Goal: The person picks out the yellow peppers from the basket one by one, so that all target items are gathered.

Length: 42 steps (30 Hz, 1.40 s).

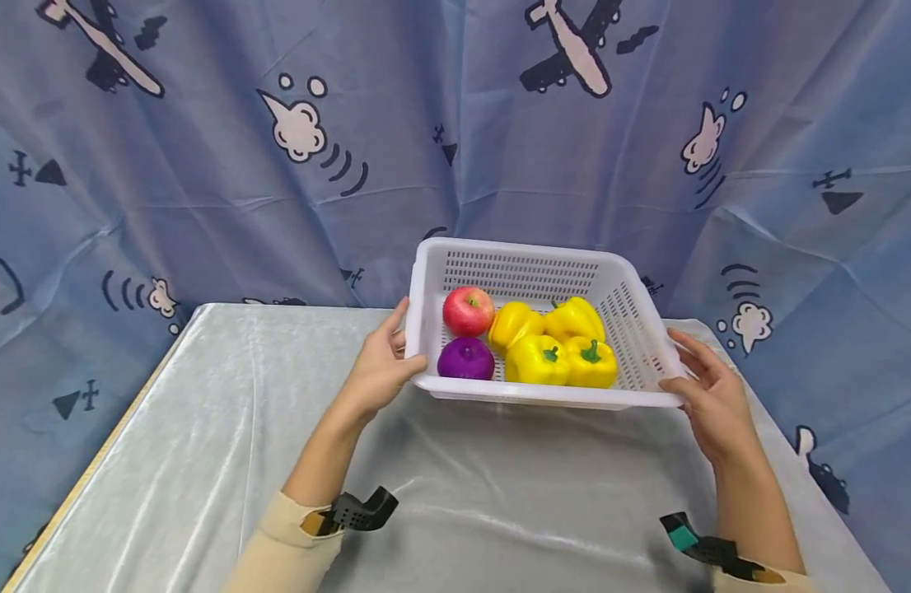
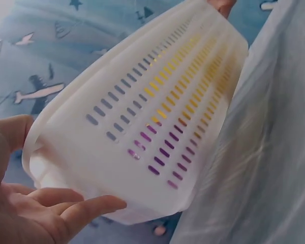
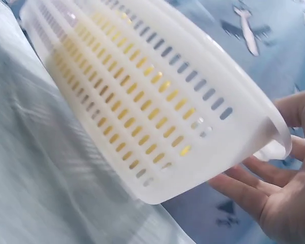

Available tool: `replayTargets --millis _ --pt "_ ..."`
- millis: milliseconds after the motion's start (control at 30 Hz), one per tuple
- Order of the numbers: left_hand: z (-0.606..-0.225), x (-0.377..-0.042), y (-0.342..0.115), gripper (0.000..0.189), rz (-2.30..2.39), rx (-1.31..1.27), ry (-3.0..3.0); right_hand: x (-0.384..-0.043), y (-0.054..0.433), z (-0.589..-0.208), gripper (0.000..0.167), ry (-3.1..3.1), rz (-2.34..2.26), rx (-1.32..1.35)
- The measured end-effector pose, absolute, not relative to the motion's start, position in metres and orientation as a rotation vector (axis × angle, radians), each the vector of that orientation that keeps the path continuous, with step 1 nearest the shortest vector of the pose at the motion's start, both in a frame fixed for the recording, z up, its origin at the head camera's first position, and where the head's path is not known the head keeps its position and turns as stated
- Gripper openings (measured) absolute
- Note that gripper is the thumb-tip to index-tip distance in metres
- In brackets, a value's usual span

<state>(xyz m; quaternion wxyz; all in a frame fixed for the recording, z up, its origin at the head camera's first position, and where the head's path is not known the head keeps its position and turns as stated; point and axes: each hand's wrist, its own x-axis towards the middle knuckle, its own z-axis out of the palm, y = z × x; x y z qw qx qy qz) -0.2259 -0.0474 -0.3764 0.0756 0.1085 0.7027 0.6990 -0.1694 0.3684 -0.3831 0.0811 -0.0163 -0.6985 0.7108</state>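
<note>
A white slotted plastic basket (image 1: pixel 552 395) is held between both hands over the far part of the table. Inside it lie a red apple (image 1: pixel 468 311), a purple onion (image 1: pixel 466 359) and several yellow bell peppers (image 1: pixel 539 360). My left hand (image 1: pixel 377 366) grips the basket's left end, thumb over the rim and fingers underneath, as the left wrist view shows. On the opposite end my right hand (image 1: pixel 715 399) holds the rim the same way, its fingers (image 3: pixel 244 190) spread below it. Through the slots in the wrist views, yellow and purple show.
A pale silvery cloth covers the table (image 1: pixel 203 428), whose wooden edge (image 1: pixel 92 478) shows at the left. Behind the basket hangs a blue curtain (image 1: pixel 396 123) printed with aeroplanes and clouds. Each wrist wears a dark strap mount (image 1: pixel 362 511).
</note>
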Motion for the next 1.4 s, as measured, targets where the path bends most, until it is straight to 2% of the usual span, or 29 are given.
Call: replayTargets --millis 233,433,600,900,1400 --pt "-0.383 -0.222 -0.105 0.097 2.052 0.336 2.112 -0.172 0.320 -0.382 0.071 -2.249 2.021 -0.020" --pt "-0.395 -0.223 -0.133 0.096 2.042 0.340 2.106 -0.173 0.296 -0.386 0.069 -2.313 2.011 0.035" --pt "-0.405 -0.229 -0.143 0.096 2.062 0.345 2.088 -0.178 0.285 -0.396 0.068 -2.315 2.022 0.047" --pt "-0.425 -0.240 -0.167 0.101 2.078 0.306 2.013 -0.185 0.265 -0.411 0.085 -2.393 2.014 -0.029" --pt "-0.432 -0.243 -0.177 0.093 1.991 0.259 2.049 -0.190 0.261 -0.433 0.073 -2.370 2.106 -0.007"
